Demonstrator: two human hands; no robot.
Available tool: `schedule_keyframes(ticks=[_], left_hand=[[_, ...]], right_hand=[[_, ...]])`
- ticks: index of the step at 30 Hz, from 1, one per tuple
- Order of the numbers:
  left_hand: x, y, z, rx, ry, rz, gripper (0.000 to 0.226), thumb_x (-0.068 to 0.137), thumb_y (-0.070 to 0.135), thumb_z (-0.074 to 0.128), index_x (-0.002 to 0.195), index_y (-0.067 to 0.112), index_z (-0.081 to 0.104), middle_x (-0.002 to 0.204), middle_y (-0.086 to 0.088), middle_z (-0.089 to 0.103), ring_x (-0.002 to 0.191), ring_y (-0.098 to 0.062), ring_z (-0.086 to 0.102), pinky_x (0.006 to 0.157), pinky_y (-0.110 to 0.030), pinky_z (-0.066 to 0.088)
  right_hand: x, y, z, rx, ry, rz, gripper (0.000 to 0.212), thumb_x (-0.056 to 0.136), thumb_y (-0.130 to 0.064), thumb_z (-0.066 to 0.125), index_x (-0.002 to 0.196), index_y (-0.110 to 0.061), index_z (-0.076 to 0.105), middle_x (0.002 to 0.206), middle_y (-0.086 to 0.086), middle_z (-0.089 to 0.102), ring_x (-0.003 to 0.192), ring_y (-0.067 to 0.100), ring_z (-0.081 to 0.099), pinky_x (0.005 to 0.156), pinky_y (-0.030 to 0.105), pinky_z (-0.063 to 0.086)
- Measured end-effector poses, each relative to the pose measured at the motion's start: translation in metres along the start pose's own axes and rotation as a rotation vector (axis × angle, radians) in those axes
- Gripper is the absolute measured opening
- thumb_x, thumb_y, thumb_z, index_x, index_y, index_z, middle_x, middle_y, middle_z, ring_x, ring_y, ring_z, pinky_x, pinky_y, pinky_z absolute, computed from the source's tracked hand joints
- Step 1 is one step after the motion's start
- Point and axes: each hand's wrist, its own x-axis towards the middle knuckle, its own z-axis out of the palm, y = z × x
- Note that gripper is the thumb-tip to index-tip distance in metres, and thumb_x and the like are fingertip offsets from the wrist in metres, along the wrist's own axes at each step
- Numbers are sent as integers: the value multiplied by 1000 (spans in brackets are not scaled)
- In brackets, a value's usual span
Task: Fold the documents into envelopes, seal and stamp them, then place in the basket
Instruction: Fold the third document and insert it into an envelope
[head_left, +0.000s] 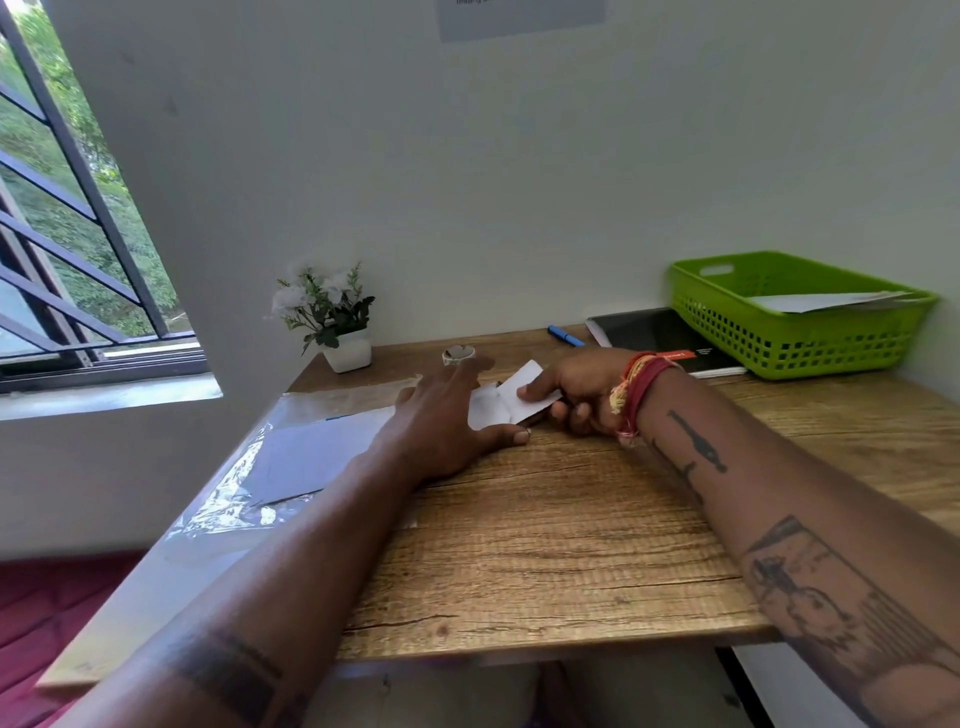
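Left hand (447, 415) half-covering white paper (488, 408), right hand (571, 395) pinching card (530, 387)

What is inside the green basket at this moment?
White papers or envelopes lie in the green basket, sticking above its rim. Its walls hide what lies below them.

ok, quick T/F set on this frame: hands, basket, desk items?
1. The right hand pinches a small white folded paper. True.
2. The green plastic basket holds nothing. False: white paper already lies in it.
3. The left hand lies with straight fingers by the white paper on the wooden desk. True.
4. The blue pen lies inside the basket. False: it lies on the desk, left of the black notebook.
5. The small white potted plant stands at the desk's far left corner. True.
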Motion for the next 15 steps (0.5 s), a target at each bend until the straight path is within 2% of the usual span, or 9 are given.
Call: schedule_keyframes(ticks=[4, 8, 12, 15], left_hand=[[0, 0, 0, 0, 24, 10, 104, 59, 94, 59, 146, 45, 27, 148, 6, 50, 136, -21, 45, 109, -52, 39], [-1, 1, 0, 11, 56, 13, 103, 61, 94, 58, 146, 45, 28, 151, 8, 47, 139, -21, 43, 112, -51, 36], [-2, 4, 0, 13, 70, 51, 102, 64, 91, 59, 148, 43, 28, 151, 8, 47, 139, -21, 43, 113, -50, 35], [-2, 5, -1, 19, 76, 61, 100, 66, 90, 60, 148, 42, 29, 151, 7, 48, 139, -20, 42, 114, -48, 34]], right_hand=[[-5, -3, -6, -47, 37, -41, 32, 96, -28, 65, 121, -8, 60, 60, 2, 62, 43, 10, 50, 33, 17, 31], [-3, -4, -12, -138, 97, -38, 30, 93, -24, 69, 115, -5, 61, 57, 3, 59, 42, 10, 47, 33, 19, 32], [-9, -5, 1, -277, 59, -55, 17, 96, -27, 67, 93, -11, 62, 49, -1, 50, 36, 9, 36, 33, 18, 27], [-9, -4, 10, -282, 0, -57, 18, 96, -30, 66, 90, -13, 61, 54, -1, 49, 38, 8, 33, 34, 18, 25]])
